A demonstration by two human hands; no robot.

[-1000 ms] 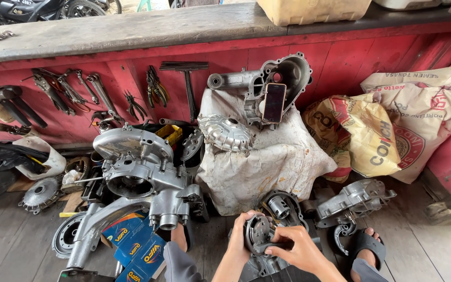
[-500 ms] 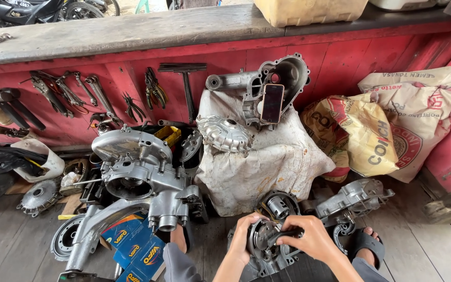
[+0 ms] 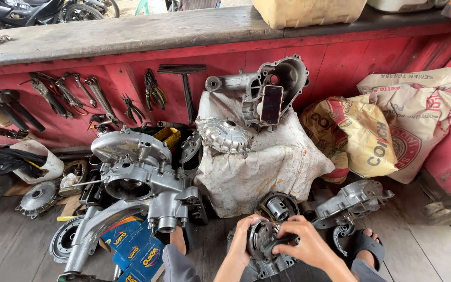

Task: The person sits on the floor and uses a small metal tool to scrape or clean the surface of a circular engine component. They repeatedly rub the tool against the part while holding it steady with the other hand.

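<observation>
At the bottom centre of the frame, your two hands close around a round metal engine part (image 3: pixel 261 241). Your left hand (image 3: pixel 242 241) cups its left edge, fingers curled over the rim and thumb behind, so the part sits against your palm. Your right hand (image 3: pixel 309 245) comes in from the right, fingers wrapped tight on a dark handle (image 3: pixel 276 243) that lies across the face of the part; the fingertips press at its centre. What sort of tool the handle belongs to you cannot tell from here.

Just above your hands, a dark round housing (image 3: pixel 279 206) rests on the wooden floor, near the part but apart from it. To its right lies a grey metal cover (image 3: pixel 352 201), and your sandalled foot (image 3: pixel 365 245) shows beside your right wrist. In the left half of the frame stands a large silver engine case (image 3: pixel 137 175), with blue boxes (image 3: pixel 134 250) at lower left. A white cloth sack (image 3: pixel 259 164) fills the middle.
</observation>
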